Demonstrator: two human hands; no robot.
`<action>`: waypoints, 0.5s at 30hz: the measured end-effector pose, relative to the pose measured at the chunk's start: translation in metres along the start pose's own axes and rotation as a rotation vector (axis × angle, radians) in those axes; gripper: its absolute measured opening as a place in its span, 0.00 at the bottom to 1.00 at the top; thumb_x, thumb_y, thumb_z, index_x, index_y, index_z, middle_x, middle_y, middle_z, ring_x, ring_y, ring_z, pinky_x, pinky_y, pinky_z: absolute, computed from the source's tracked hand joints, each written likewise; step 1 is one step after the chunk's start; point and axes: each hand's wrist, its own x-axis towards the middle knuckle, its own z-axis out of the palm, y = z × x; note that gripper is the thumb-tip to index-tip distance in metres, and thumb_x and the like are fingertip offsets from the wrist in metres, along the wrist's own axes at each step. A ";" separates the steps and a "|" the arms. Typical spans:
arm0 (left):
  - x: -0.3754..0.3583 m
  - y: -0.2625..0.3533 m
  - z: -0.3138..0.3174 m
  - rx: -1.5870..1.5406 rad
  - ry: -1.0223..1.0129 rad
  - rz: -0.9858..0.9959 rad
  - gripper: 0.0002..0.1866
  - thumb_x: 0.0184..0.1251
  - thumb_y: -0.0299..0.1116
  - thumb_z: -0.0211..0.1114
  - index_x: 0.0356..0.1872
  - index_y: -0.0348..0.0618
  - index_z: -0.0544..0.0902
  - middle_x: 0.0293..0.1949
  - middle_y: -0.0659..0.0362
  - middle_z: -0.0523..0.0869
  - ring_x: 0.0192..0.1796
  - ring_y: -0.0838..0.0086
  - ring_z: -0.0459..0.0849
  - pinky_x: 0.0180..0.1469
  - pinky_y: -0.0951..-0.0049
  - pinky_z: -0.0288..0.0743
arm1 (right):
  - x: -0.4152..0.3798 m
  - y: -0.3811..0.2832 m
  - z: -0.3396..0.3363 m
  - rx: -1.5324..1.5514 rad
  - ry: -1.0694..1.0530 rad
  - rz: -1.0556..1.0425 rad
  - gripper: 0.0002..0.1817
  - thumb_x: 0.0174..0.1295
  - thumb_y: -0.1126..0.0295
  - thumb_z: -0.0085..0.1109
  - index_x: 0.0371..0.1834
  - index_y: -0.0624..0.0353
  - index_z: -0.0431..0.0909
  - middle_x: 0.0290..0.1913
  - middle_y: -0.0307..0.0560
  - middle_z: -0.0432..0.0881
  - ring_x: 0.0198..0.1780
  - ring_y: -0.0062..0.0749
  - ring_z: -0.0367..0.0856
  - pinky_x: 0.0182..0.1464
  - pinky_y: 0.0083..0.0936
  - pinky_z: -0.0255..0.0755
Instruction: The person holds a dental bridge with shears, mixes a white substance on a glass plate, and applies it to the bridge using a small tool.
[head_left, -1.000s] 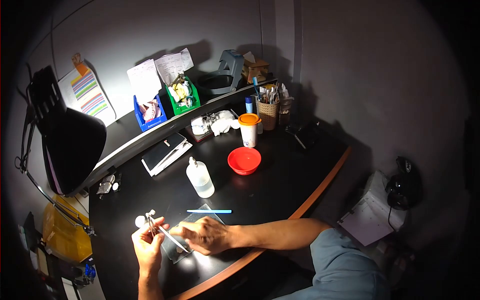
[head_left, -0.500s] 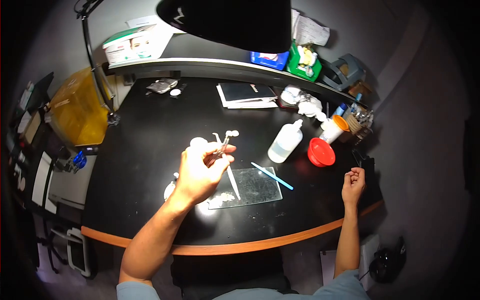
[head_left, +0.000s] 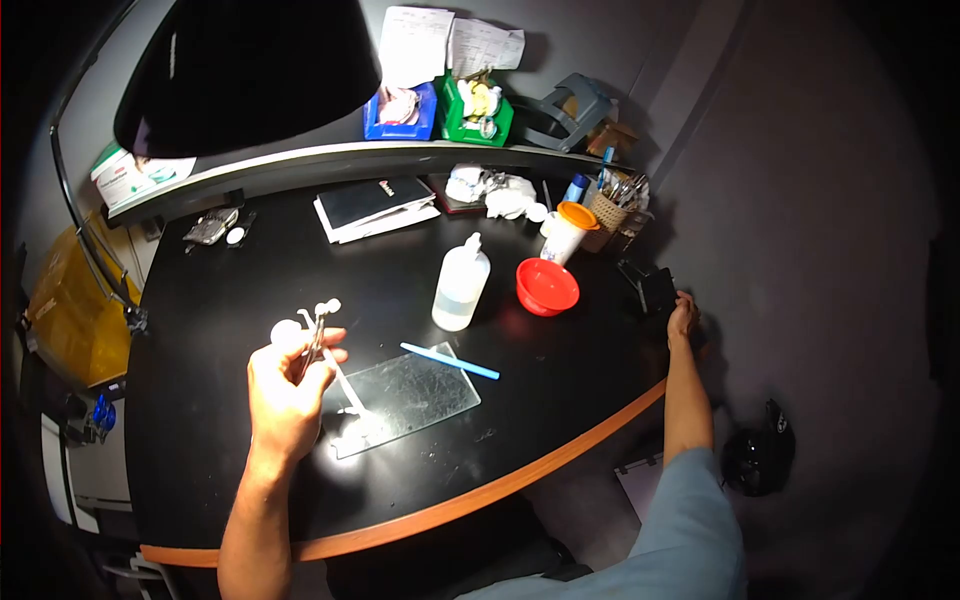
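Note:
My left hand [head_left: 285, 395] is closed round slim metal forceps [head_left: 314, 345], raised over the left part of the desk. Small whitish pieces [head_left: 327, 307] show at the upper tip of the forceps. Below the hand lies a glass slab [head_left: 420, 395] with a brightly lit whitish heap at its left end. A pale thin stick [head_left: 346, 387] slants from near the hand down to the slab. Across the slab's far edge rests a blue stick-like tool [head_left: 450, 361]. My right hand [head_left: 682, 318] is at the desk's right edge, against a dark flat object [head_left: 658, 291]; its fingers are partly hidden.
A clear squeeze bottle [head_left: 462, 285], red bowl [head_left: 547, 290] and orange-lidded jar [head_left: 567, 235] stand beyond the slab. Behind are a tool holder [head_left: 612, 212] and notebooks [head_left: 375, 208]. A black lamp shade [head_left: 250, 80] hangs overhead. Blue [head_left: 400, 115] and green [head_left: 477, 112] bins sit on the shelf.
The view has turned right, so the desk things appear further left. My right hand has reached outward to the dark object at the desk's edge. My left hand keeps hold of the forceps.

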 end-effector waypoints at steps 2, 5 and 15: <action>0.000 0.005 -0.001 0.039 -0.007 -0.033 0.16 0.67 0.18 0.63 0.52 0.26 0.91 0.45 0.50 0.94 0.46 0.72 0.93 0.52 0.72 0.85 | 0.025 0.024 0.020 -0.009 -0.013 -0.043 0.27 0.74 0.55 0.44 0.61 0.53 0.90 0.59 0.51 0.92 0.70 0.51 0.79 0.79 0.47 0.63; -0.001 0.006 -0.001 0.042 -0.010 -0.035 0.17 0.66 0.18 0.62 0.53 0.27 0.91 0.43 0.52 0.94 0.46 0.73 0.93 0.51 0.74 0.84 | 0.021 0.010 0.023 -0.119 -0.012 -0.072 0.26 0.73 0.56 0.44 0.60 0.51 0.91 0.62 0.47 0.92 0.72 0.48 0.79 0.79 0.46 0.64; -0.001 0.003 0.003 0.084 0.027 -0.022 0.21 0.62 0.30 0.65 0.54 0.33 0.92 0.36 0.59 0.94 0.31 0.87 0.79 0.34 0.83 0.64 | 0.017 0.015 0.012 0.381 0.099 0.047 0.19 0.65 0.59 0.52 0.29 0.59 0.90 0.49 0.53 0.91 0.58 0.50 0.86 0.70 0.37 0.71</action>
